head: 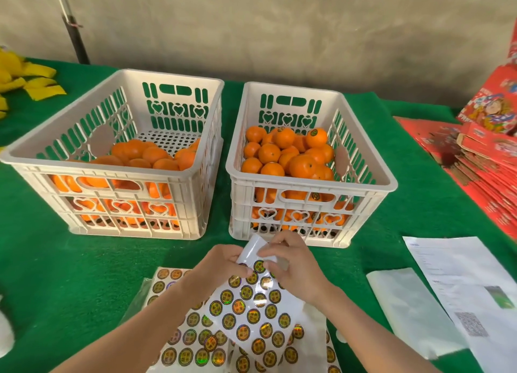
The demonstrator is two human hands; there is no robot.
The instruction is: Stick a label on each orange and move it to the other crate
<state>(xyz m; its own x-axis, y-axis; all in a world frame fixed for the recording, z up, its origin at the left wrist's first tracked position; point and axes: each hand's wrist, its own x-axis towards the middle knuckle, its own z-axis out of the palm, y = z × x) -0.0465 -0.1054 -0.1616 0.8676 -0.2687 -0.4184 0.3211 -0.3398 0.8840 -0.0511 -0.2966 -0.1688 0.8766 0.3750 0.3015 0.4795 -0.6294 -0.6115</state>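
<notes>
Here, both hands work at a sheet of labels (251, 308) raised just above more sheets (193, 344) on the green table (56, 260). The left hand (221, 269) grips the sheet's left edge. The right hand (293, 263) pinches its curled upper end, though whether it has a label or only the backing cannot be told. Beyond the hands stand two white crates side by side. The left crate (84, 167) holds unlabelled oranges (154, 154), and the right crate (307, 186) holds a fuller pile (302, 165), several with round labels. White papers (458, 274) lie to the right.
</notes>
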